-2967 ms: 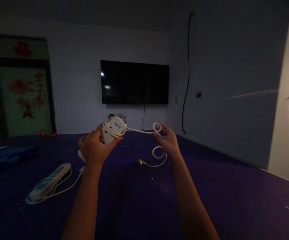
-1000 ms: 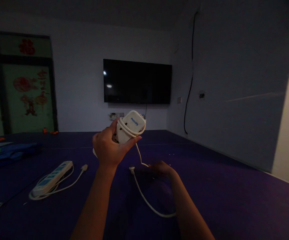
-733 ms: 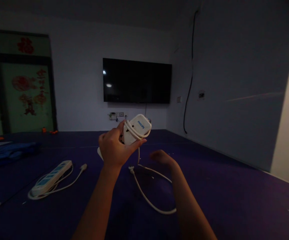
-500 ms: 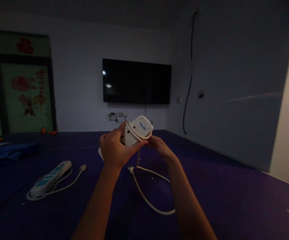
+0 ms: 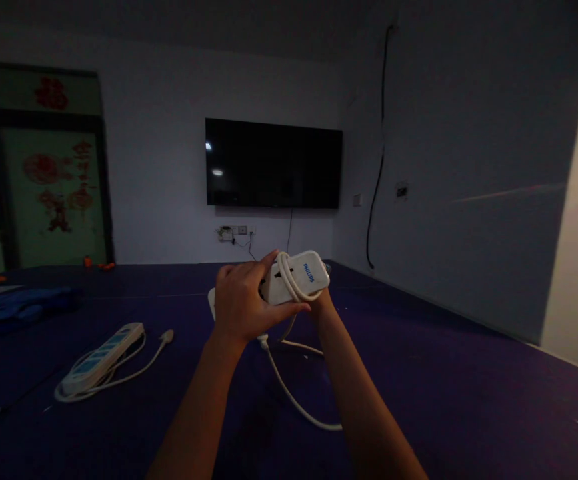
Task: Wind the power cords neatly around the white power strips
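Note:
My left hand (image 5: 241, 301) is closed around a white power strip (image 5: 301, 277) with blue lettering, held up in front of me at chest height. Loops of its white cord (image 5: 289, 280) are wound round its body. The rest of the cord (image 5: 293, 400) hangs down and trails in a curve over the dark purple floor, its plug (image 5: 263, 341) lying below my hands. My right hand (image 5: 321, 303) is tucked behind and under the strip. Its fingers are hidden by the strip.
A second white power strip (image 5: 101, 359) with blue sockets and a loose cord lies on the floor at the left. A black television (image 5: 273, 163) hangs on the far wall above wall sockets (image 5: 233, 231). Blue items (image 5: 13, 303) lie at the far left.
My right hand rose from the floor up to the strip and went behind it. My left hand tilted the strip flatter and shifted it slightly right and down.

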The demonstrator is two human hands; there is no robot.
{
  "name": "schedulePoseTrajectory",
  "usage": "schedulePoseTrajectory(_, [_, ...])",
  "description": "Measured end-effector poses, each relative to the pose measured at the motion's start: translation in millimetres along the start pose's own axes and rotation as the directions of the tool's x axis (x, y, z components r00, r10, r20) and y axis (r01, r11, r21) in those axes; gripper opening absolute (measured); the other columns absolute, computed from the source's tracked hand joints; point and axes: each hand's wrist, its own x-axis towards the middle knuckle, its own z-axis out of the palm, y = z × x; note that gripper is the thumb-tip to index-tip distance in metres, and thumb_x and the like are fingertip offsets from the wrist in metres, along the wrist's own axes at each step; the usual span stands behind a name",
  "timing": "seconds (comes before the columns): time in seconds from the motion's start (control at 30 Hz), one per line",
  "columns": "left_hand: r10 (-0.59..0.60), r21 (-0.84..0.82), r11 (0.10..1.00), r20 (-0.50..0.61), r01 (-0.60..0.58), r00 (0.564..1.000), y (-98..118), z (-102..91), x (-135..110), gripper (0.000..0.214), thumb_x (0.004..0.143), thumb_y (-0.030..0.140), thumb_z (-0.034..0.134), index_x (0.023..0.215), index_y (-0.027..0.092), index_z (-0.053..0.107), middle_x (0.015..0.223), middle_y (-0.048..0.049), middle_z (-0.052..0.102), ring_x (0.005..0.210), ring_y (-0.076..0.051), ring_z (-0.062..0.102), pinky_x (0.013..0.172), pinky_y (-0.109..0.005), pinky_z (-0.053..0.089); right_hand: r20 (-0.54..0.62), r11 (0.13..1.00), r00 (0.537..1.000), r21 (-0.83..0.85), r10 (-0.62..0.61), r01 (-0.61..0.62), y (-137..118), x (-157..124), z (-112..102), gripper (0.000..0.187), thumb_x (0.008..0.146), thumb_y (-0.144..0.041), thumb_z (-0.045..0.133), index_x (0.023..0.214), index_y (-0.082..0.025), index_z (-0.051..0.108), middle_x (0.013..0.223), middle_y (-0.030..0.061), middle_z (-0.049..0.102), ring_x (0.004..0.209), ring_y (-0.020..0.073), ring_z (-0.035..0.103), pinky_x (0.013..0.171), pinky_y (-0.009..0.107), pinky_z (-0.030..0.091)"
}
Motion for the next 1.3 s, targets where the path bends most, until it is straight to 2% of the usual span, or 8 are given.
schedulePoseTrajectory(0.2, [-0.046,-0.009,0.999,-0.049,0.045,0.998,1,2.8,0,0.08,0.055,0.065,0.072,0.12,0.019,0.062,0.1,-0.0107,0.073,0.091,-0.027,0.065,0.085,-0.043,0.042,-0.019,0.998,0.998,0.011,0.06,-0.06,-16,0,2,0.05,0.053,-0.065,0.071,0.076,-0.021,0.061,0.083,0.0085,0.07,0.081,0.0267,0.066,0.076,0.039,0.054])
schedulePoseTrajectory(0.4, [-0.257,-0.096,0.964,-0.083,0.249,0.963,-7,1.9,1,0.073,0.054,0.056,0.077,0.115,0.019,0.065,0.103,-0.0105,0.073,0.093,-0.026,0.066,0.079,-0.039,0.048,0.044,0.988,0.999,0.156,0.011,-0.018,-21,-1,23,0.048,0.053,-0.058,0.075,0.082,-0.021,0.061,0.087,0.01,0.069,0.092,0.0286,0.063,0.077,0.038,0.052])
schedulePoseTrajectory(0.6, [-0.423,-0.188,0.896,-0.089,0.402,0.902,-18,5.2,1,0.062,0.057,0.053,0.076,0.11,0.024,0.066,0.097,-0.005,0.073,0.084,-0.022,0.067,0.072,-0.031,0.048,0.2,0.986,0.97,0.068,0.136,-0.152,-27,-9,34,0.046,0.065,-0.063,0.066,0.071,-0.018,0.059,0.056,-0.0001,0.054,0.052,0.0117,0.048,0.047,0.023,0.037])
schedulePoseTrajectory(0.7, [-0.494,-0.14,0.868,-0.156,0.475,0.856,-24,-2.1,2,0.058,0.059,0.057,0.073,0.107,0.023,0.066,0.094,-0.0052,0.073,0.083,-0.022,0.066,0.069,-0.03,0.047,0.341,0.95,0.887,-0.105,0.312,-0.294,-30,-12,28,0.039,0.079,-0.053,0.057,0.073,-0.015,0.061,0.047,-0.0049,0.045,0.04,0.0067,0.036,0.041,0.02,0.027])
schedulePoseTrajectory(0.83, [-0.618,0.041,0.762,-0.256,0.647,0.744,-42,-21.9,2,0.065,0.056,0.068,0.07,0.101,0.023,0.067,0.092,-0.0083,0.073,0.085,-0.027,0.065,0.069,-0.033,0.044,0.502,0.889,0.734,-0.257,0.458,-0.379,-34,-17,26,0.028,0.089,-0.036,0.051,0.089,-0.012,0.065,0.05,-0.0056,0.048,0.04,0.0063,0.039,0.043,0.02,0.03])
schedulePoseTrajectory(1.0, [-0.691,0.193,0.651,-0.25,0.734,0.679,-66,-28.8,-3,0.067,0.061,0.075,0.061,0.101,0.022,0.066,0.097,-0.0135,0.072,0.092,-0.034,0.065,0.068,-0.037,0.044,0.533,0.863,0.71,-0.456,0.46,-0.217,-48,-26,44,0.025,0.092,-0.025,0.047,0.08,-0.012,0.065,0.049,-0.0056,0.046,0.043,0.006,0.036,0.046,0.02,0.027])
schedulePoseTrajectory(1.1, [-0.683,0.268,0.636,-0.243,0.724,0.689,-70,-21.7,-6,0.069,0.063,0.077,0.057,0.103,0.022,0.066,0.098,-0.0161,0.071,0.093,-0.036,0.065,0.069,-0.038,0.044,0.515,0.808,0.773,-0.589,0.37,0.005,-60,-30,52,0.03,0.091,-0.021,0.048,0.064,-0.013,0.059,0.053,-0.0029,0.049,0.049,0.007,0.041,0.05,0.021,0.027])
schedulePoseTrajectory(1.3, [-0.652,0.35,0.676,-0.126,0.648,0.748,-63,-7.4,-6,0.072,0.067,0.079,0.05,0.101,0.018,0.065,0.095,-0.0187,0.071,0.092,-0.035,0.065,0.067,-0.038,0.045,0.451,0.576,0.876,-0.767,0.171,0.283,-83,-33,44,0.025,0.09,-0.025,0.05,0.073,-0.015,0.066,0.068,0.0052,0.064,0.061,0.0129,0.053,0.055,0.026,0.027])
